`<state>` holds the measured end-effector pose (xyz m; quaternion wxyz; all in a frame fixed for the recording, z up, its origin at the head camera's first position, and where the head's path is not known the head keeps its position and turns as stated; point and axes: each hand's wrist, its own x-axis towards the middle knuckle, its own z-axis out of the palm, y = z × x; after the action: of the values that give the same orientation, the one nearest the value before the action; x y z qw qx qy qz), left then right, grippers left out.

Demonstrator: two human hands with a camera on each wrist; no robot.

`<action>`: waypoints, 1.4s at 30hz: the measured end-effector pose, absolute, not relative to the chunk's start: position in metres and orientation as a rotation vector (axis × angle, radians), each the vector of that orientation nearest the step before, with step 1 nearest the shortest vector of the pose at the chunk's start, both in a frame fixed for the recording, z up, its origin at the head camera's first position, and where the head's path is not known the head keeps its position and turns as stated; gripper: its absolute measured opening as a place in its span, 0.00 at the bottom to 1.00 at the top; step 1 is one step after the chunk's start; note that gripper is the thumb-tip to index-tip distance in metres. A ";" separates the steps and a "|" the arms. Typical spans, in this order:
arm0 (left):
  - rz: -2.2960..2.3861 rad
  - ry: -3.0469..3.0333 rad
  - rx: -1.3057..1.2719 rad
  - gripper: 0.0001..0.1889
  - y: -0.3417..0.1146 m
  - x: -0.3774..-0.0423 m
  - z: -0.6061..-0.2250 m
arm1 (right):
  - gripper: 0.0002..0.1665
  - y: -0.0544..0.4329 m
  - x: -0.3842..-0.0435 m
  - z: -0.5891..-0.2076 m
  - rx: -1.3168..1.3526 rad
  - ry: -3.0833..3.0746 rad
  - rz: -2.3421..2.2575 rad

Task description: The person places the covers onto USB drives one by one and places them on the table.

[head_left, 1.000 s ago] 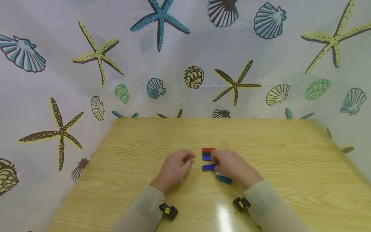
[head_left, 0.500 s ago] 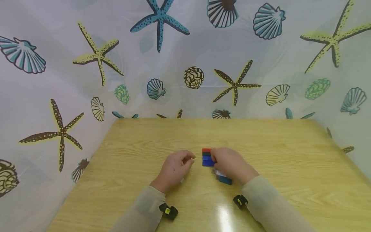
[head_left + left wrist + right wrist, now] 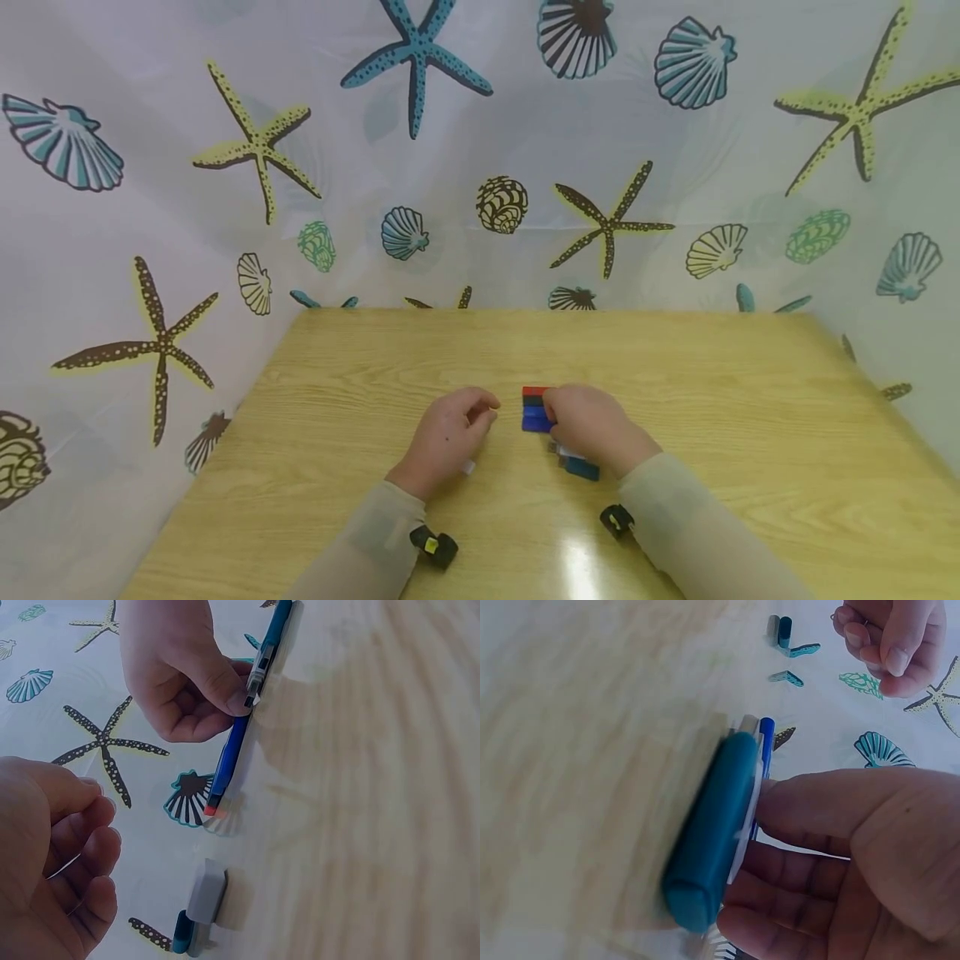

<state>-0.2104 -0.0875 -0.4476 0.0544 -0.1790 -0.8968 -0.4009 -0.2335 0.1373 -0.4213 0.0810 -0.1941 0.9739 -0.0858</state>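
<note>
My right hand [image 3: 596,427] pinches a blue USB flash drive [image 3: 536,425] with thumb and fingers, its far end hidden under them. This drive lies against another blue stick [image 3: 532,412], which borders a black one [image 3: 532,401] and a red one [image 3: 534,390] in a side-by-side row. Close below the hand lie a teal flash drive [image 3: 582,469] with a silver plug and a white stick [image 3: 745,834]. Left of the row, my left hand [image 3: 448,432] hangs loosely curled and holds nothing. Beneath it sits a small white and teal piece [image 3: 206,891], mostly hidden in the head view.
Under everything is a light wood-grain table [image 3: 360,350]. A white curtain [image 3: 465,100] printed with starfish and shells stands along its back and sides. A black wrist camera [image 3: 433,546] is strapped at the left sleeve, another camera [image 3: 617,522] at the right.
The blue flash drive, tilted and apart from the row a second ago, has moved up and straightened against the other blue stick, with the right hand on it. My left hand has barely shifted.
</note>
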 end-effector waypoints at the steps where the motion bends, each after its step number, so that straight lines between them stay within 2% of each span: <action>1: -1.216 -2.727 -0.539 0.09 -0.088 -0.210 -0.448 | 0.13 0.137 -0.233 -0.422 -0.582 2.914 -0.253; 21: -1.210 -2.718 -0.513 0.08 -0.092 -0.212 -0.446 | 0.11 0.138 -0.234 -0.424 -0.583 2.939 -0.190; 29: -1.183 -2.696 -0.491 0.08 -0.094 -0.213 -0.447 | 0.11 0.144 -0.229 -0.421 -0.532 2.926 -0.324; 36: -1.172 -2.719 -0.426 0.11 -0.096 -0.215 -0.448 | 0.04 0.155 -0.227 -0.413 -0.489 2.936 -0.418; 42: -1.037 -2.772 -0.370 0.11 -0.100 -0.216 -0.451 | 0.07 0.165 -0.227 -0.404 -0.515 2.970 -0.466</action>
<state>-0.2162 -0.0998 -0.4507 0.0794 -0.1237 -0.9264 -0.3466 -0.2271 0.1648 -0.4040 0.0456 -0.1686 0.9727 -0.1526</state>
